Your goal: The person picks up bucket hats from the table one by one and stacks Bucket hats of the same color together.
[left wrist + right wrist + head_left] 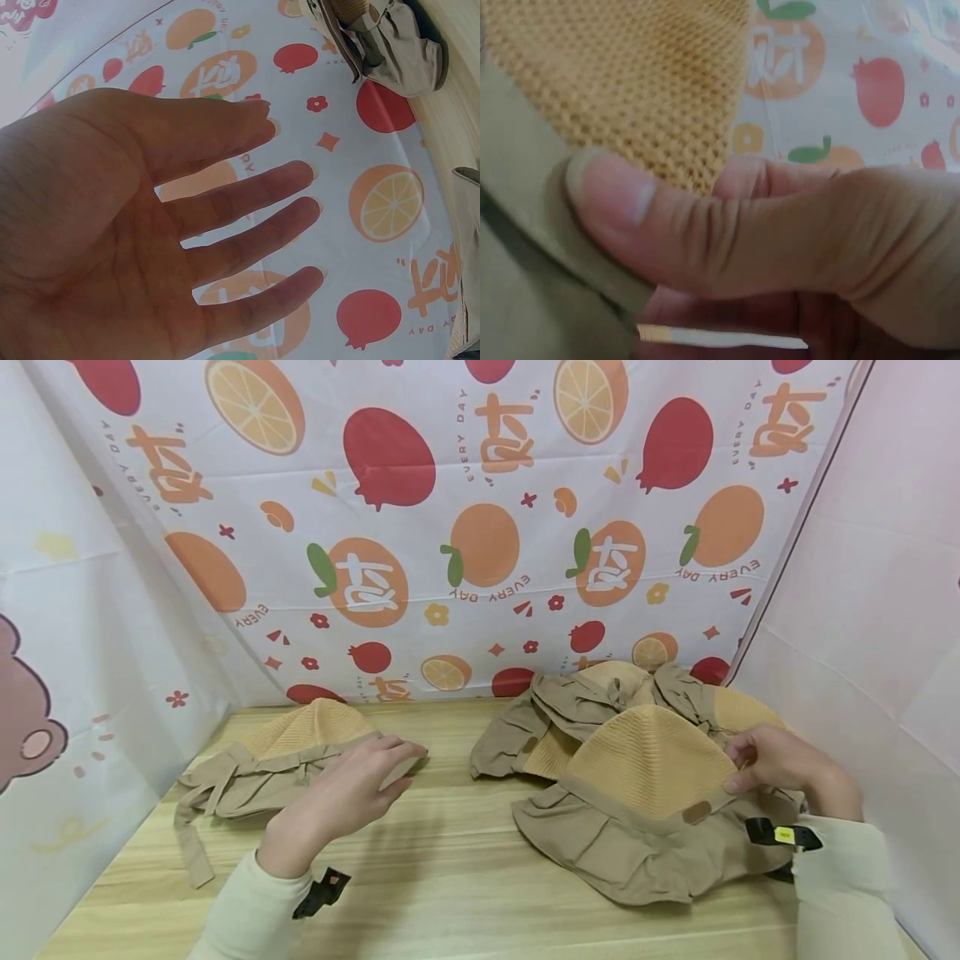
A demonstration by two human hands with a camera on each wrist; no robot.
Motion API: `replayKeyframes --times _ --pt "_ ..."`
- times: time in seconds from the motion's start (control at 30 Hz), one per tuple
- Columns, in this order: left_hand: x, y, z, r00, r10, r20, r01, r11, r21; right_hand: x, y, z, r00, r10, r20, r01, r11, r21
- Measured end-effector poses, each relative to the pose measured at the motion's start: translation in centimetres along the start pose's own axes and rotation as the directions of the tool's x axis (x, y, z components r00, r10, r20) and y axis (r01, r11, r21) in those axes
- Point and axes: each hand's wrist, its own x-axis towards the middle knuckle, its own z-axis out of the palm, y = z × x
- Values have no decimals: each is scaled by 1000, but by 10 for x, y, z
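At the right of the head view, my right hand [787, 766] pinches a sun hat [648, 764] with a straw-yellow woven crown, a khaki cloth brim and a small brown patch on its band. The right wrist view shows the thumb [615, 195] pressed on the khaki band right below the woven crown, with the other fingers partly hidden behind. My left hand [345, 793] hovers with fingers extended and nothing in them. In the head view it overlaps the right part of another such hat [315, 731], which lies on the left with its cloth ties trailing.
Several more hats of the same kind [573, 702] lie heaped behind the held one. The wooden tabletop [450, 893] is bounded by a fruit-printed cloth [465, 635] at the back and pale cloth walls on both sides.
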Motion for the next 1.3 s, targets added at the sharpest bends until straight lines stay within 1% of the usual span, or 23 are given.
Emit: replayKeyframes --times 0.1,0.23,0.33,0.43,0.5,0.67,0.73,0.8,0.9,1.0,1.1,1.23,1.3 --pt "0 0 1 1000 8 -6 -8 1000 3 4 -11 1 999 -33 -13 33 999 -7" --pt "0 0 1 1000 1 -4 -1 1000 -6 11 -22 6 996 -89 -28 88 996 -32" --pt "0 1 1 1000 -6 3 6 1000 -21 15 -31 9 993 -112 -20 112 994 -7" --pt "0 2 1 1000 -6 8 6 999 -32 19 -40 12 992 -122 -7 122 992 21" --pt "0 1 2 1000 -2 11 3 999 -38 22 -47 14 992 -126 -9 126 992 20" --pt "2 -1 4 999 21 27 -19 997 -69 29 -61 22 991 -128 -45 128 992 -12" --pt "2 -1 4 999 25 38 -22 996 -84 31 -67 25 988 -143 -67 142 990 -18" --pt "2 -1 4 998 28 50 -23 995 -98 34 -72 28 981 -172 -87 170 985 -31" --pt "3 -1 4 996 28 90 -19 995 -100 39 -79 34 970 -212 -120 208 977 -44" --pt "4 -2 5 988 35 148 -16 992 -125 45 -87 41 961 -247 -127 244 969 -37" --pt "4 -3 6 981 48 187 -17 987 -160 49 -93 48 953 -273 -128 273 962 -23" --pt "4 -4 6 977 69 204 -29 980 -195 52 -99 55 946 -295 -136 295 955 -23" --pt "4 -3 7 973 69 219 -22 978 -209 52 -102 57 943 -301 -141 298 954 -41"
